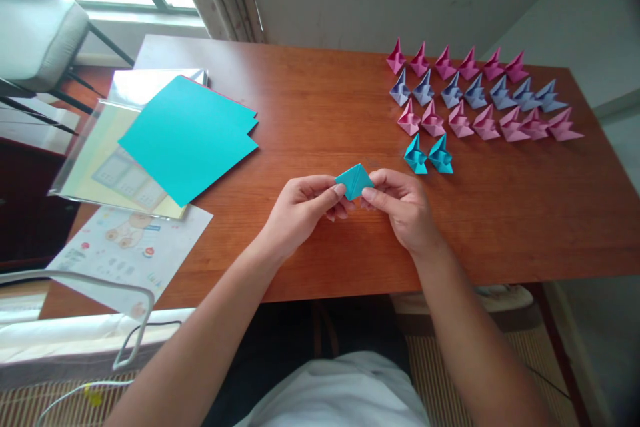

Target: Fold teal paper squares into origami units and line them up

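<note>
Between my two hands, a small folded piece of turquoise paper [355, 181] is held a little above the wooden table [310, 107]. Its visible face is a flat diamond with a crease down the middle. My left hand [306, 205] pinches the left corner, thumb on top and fingers curled beneath. At the right corner, my right hand [401, 203] grips with thumb and fingers in the same way. Two finished-looking turquoise origami figures [428, 156] stand just beyond my right hand, pointed tips upward. The underside of the folded paper is hidden.
Behind them stand rows of pink origami figures [486, 124], lavender origami figures [477, 92] and magenta origami figures [469, 65]. At left, turquoise paper sheets [193, 140] lie over clear plastic packets [85, 153]. A printed sheet [130, 247] and a white metal frame [100, 280] are nearer me.
</note>
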Demonstrator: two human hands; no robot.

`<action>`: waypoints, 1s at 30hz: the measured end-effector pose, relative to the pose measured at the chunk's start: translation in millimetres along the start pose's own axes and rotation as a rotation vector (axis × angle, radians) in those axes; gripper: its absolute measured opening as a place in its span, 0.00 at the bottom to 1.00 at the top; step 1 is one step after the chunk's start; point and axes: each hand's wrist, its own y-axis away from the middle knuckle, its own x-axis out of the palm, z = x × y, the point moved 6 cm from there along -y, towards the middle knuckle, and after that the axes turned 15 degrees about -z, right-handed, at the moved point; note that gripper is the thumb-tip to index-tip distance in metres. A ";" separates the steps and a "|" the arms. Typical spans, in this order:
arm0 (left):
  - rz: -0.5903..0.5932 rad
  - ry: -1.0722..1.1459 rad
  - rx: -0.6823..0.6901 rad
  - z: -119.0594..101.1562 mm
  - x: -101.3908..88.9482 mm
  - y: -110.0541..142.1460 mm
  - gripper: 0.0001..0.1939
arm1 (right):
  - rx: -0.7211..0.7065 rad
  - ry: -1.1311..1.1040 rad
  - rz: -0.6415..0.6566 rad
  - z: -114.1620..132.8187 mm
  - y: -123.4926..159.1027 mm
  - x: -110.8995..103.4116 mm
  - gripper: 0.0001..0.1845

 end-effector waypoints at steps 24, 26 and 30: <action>-0.051 -0.098 0.059 -6.3 -1.7 2.2 0.15 | -0.007 0.021 0.037 1.9 1.5 4.9 0.08; -0.065 -0.091 0.053 -6.5 -3.1 2.0 0.15 | 0.002 0.024 0.025 1.5 1.5 5.8 0.08; -0.066 -0.081 0.031 -5.3 -3.4 1.5 0.15 | -0.034 -0.024 -0.040 4.4 0.2 5.0 0.07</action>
